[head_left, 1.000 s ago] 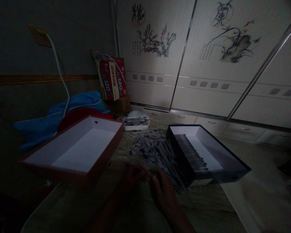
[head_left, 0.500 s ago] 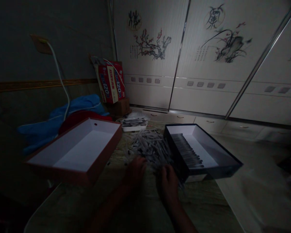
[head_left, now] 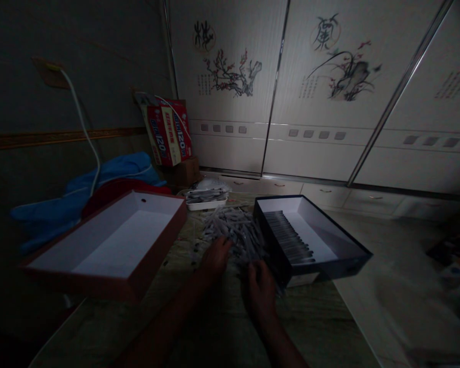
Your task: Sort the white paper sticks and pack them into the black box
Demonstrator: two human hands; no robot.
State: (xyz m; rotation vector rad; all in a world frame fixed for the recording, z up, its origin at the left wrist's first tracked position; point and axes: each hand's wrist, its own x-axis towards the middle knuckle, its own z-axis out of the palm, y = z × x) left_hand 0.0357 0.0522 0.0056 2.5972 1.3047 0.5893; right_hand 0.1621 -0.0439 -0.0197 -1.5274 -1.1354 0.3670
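Note:
A loose pile of thin, pale, pen-like sticks [head_left: 233, 225] lies in the middle of the table. My left hand [head_left: 215, 258] reaches to its near left edge, fingers curled together against the sticks. At the near right side of the heap is my right hand [head_left: 261, 283], its thumb and fingers bent close together. Dim light hides what either hand holds. Just right of the heap stands a dark open box [head_left: 322, 276] with a white inside. Along its left side a row of similar dark-tipped sticks [head_left: 287, 237] lies side by side.
On the left stands a red-brown open box [head_left: 157, 245] with a bare white inside. Behind the pile a white tray [head_left: 207, 205] holds more sticks in clear plastic. Small dark bits lie on the table [head_left: 214, 327]. A red carton [head_left: 168, 133] and blue cloth [head_left: 111, 171] are farther back.
The camera view has shifted slightly, moving the scene left. My left hand has reached a little farther forward into the pile's edge. My right hand stays near the same spot.

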